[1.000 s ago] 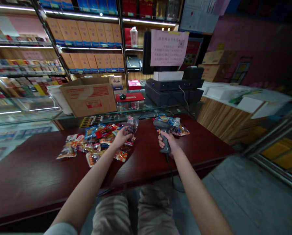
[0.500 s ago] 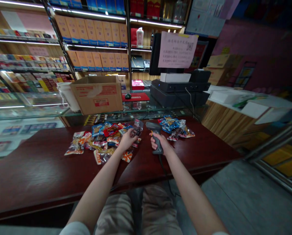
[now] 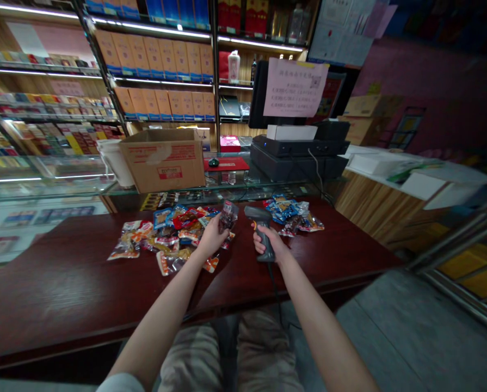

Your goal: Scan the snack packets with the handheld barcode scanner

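Left hand (image 3: 213, 238) clamps snack packet (image 3: 228, 216) upright; right hand (image 3: 266, 243) clamps barcode scanner (image 3: 259, 220)
Hands apart; scanner nose points left at packet, near, not touching, above mid-desk (image 3: 55, 283)

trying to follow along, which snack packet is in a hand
The clear packet of dark snacks in the left hand: it alone is held up, while the others lie flat in two heaps.
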`<state>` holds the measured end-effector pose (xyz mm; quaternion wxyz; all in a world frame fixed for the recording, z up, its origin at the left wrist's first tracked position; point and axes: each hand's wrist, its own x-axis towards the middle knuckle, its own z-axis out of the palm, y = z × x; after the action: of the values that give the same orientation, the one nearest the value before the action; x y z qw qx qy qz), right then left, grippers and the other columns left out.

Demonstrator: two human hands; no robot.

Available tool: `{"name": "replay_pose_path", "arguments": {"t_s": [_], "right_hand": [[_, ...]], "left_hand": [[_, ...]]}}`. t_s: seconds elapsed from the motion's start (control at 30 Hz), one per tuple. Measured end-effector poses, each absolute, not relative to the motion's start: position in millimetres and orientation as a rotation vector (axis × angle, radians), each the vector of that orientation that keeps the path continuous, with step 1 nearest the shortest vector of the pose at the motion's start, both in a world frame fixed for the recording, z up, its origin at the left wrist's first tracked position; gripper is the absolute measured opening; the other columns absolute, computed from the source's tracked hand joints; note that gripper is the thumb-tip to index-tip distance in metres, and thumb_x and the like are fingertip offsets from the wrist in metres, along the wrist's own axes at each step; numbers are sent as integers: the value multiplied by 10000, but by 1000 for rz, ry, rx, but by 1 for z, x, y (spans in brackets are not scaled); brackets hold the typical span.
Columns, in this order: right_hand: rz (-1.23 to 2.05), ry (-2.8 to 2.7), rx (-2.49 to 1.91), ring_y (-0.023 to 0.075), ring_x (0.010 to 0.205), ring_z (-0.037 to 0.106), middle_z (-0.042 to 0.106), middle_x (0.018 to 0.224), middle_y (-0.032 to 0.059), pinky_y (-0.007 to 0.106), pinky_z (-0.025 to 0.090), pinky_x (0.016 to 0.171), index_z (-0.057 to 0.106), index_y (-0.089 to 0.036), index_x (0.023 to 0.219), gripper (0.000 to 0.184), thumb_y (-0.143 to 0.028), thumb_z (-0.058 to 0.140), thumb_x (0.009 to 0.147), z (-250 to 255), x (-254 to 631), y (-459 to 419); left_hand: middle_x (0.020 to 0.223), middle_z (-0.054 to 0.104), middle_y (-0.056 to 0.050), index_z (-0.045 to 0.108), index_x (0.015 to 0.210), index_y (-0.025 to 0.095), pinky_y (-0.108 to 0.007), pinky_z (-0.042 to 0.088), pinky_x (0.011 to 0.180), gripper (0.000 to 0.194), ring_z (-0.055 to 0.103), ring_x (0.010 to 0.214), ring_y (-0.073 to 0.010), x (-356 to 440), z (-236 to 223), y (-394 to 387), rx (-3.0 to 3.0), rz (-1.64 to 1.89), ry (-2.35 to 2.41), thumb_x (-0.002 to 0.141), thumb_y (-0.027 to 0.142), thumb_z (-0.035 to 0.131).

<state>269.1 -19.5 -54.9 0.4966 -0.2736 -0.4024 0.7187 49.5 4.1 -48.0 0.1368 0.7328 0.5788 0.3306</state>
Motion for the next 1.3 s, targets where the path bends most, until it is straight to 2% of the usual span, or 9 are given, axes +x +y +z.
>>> {"name": "replay_pose_path", "arguments": {"t_s": [0.1,0.2,0.27,0.37,0.53,0.67,0.87,1.13,1.3], "right_hand": [[1662,-972,-669,56,342,380,513,558,-108,186,299,345,540,-221,1011,420,-445,781,751,-51,287,-21],[1587,-946,-688,54,349,372,506,560,-106,185,307,348,524,-233,958,401,-447,791,747,-46,320,-22],[1550,-916,-717,53,351,367,500,555,-103,187,314,348,502,-236,896,397,-446,800,737,-44,345,-22],[1468,-848,-763,51,355,371,505,556,-99,188,329,348,489,-234,854,411,-434,817,709,-46,381,-24],[1386,-742,-772,56,350,360,478,541,-100,197,320,342,498,-233,845,365,-397,798,717,-57,409,-27],[1382,-741,-777,66,355,374,496,551,-89,215,331,340,473,-240,808,375,-397,800,715,-63,409,-28],[1366,-764,-796,60,355,385,519,546,-89,205,338,343,452,-241,795,457,-453,839,678,-65,408,-31],[1340,-686,-826,62,355,409,513,542,-101,207,339,356,456,-241,851,472,-456,840,682,-68,411,-32],[1326,-680,-825,62,351,401,504,536,-107,210,338,351,477,-238,877,479,-466,845,670,-68,410,-33]], "left_hand": [[1434,541,-243,363,1562,77,-424,560,880,707,683,1095,-326,49,-33,-13,2226,864,1974,910,296,527],[1395,526,-291,314,1576,16,-412,549,814,721,676,1052,-340,40,-18,-26,2243,656,2300,915,254,472],[1343,558,-299,393,1535,9,-459,509,905,697,616,1150,-387,29,-11,-29,2283,534,2453,879,213,505],[1425,533,-271,535,1463,114,-579,389,1057,594,487,1318,-442,14,-10,-26,2348,516,2540,874,187,518],[1536,481,-219,618,1397,203,-654,190,1183,516,333,1483,-411,34,-21,-12,2533,696,2190,908,152,463],[1544,495,-199,584,1434,216,-636,124,1226,514,355,1491,-377,76,-38,2,2693,577,1805,943,361,537],[1534,499,-239,597,1422,158,-714,153,1169,511,374,1476,-438,79,-63,17,2621,224,2012,985,362,431],[1526,512,-225,652,1310,136,-647,73,1218,453,326,1504,-427,112,-53,36,2710,503,1830,890,244,520],[1399,598,-232,582,1370,128,-518,322,1164,480,537,1331,-375,216,-32,60,2650,607,1443,956,363,525]]}}
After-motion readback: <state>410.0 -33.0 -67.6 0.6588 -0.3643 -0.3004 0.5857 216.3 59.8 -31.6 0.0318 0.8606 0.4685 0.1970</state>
